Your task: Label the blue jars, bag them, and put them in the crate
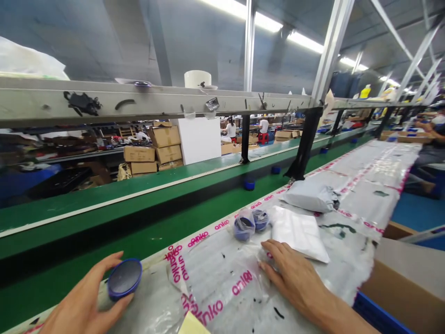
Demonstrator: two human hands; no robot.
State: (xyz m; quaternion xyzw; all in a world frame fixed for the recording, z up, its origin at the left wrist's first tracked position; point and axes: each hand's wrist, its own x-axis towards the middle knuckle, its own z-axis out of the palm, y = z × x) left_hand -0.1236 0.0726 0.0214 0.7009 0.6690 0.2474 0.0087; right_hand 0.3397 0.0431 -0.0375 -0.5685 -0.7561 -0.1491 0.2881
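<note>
My left hand (88,294) holds a round blue-rimmed part (124,278) with a dark face between thumb and fingers, over the near left edge of the table. My right hand (295,273) lies palm down on the plastic-covered table (208,273), fingers apart, on a clear plastic bag (255,278). Just beyond its fingertips sit two blue round parts in clear wrap, one on the left (244,226) and one on the right (260,219). A stack of white bags (299,232) lies beside them.
Beyond the table runs a green conveyor (167,227) carrying blue round parts (249,184). A grey plastic package (309,195) lies farther along the table. A black post (306,144) and an overhead shelf (156,103) stand ahead. An open carton (403,287) is at right; people are farther off.
</note>
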